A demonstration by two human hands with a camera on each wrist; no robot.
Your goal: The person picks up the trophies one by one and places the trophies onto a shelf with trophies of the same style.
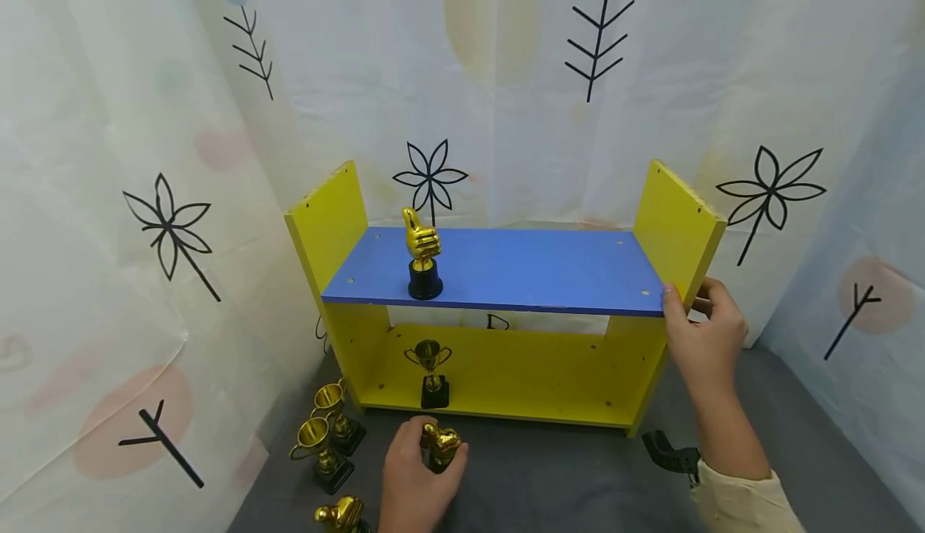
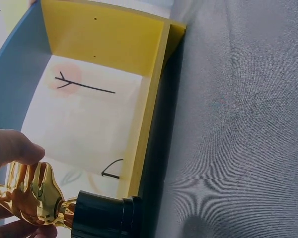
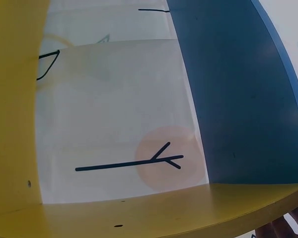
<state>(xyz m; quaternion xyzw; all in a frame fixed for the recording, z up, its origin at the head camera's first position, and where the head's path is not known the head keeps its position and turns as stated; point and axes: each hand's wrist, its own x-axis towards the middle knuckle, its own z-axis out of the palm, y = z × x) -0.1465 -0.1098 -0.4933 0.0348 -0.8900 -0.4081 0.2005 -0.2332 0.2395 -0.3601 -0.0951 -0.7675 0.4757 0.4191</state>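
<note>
Gripped in my left hand (image 1: 417,473) is a gold thumbs-up trophy (image 2: 37,193) with a black round base (image 2: 104,215); it is in front of the shelf's lower board. My right hand (image 1: 706,336) holds the edge of the right yellow side panel (image 1: 679,224), thumb on the front near the blue board (image 1: 506,268). Another thumbs-up trophy (image 1: 423,252) stands on that blue board, left of its middle. Below it, a gold cup trophy (image 1: 431,372) stands on the yellow lower board (image 1: 520,372). In the right wrist view only some fingers (image 3: 283,229) show at the corner.
Two cup trophies (image 1: 325,453) stand on the grey cloth (image 1: 549,477) left of the shelf. Nearer me a further thumbs-up trophy (image 1: 341,513) is cut off by the frame. A black strap (image 1: 672,453) shows by my right wrist. Patterned curtains (image 1: 506,115) surround the shelf.
</note>
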